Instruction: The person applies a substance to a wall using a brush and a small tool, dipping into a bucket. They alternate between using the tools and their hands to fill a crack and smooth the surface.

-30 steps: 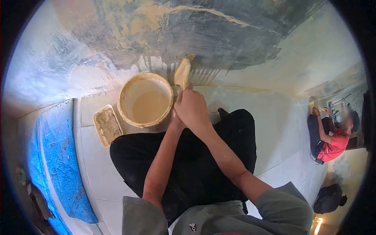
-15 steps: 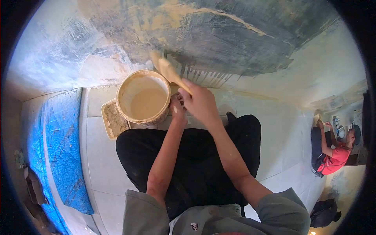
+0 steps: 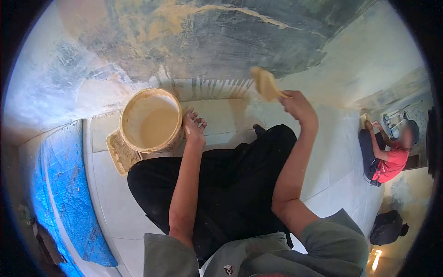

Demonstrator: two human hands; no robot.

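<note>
My right hand is wrapped round the handle of a brush, whose head is coated in tan liquid and held up near the base of the wall. Beside the round bucket, on its right side, is my left hand, fingers apart and the thumb side close to the bucket's wall. Tan liquid fills the lower part of the bucket. The wall has dark, wet-looking patches, with drips along their lower edge.
A shallow tray with dried material lies left of the bucket. Blue sheeting covers floor at the left. A person in a red top sits at the far right, above a dark bag.
My right hand has moved right with the brush, away from the bucket. My left hand now shows with its fingers spread. The view has shifted slightly, and the bucket appears further left.
</note>
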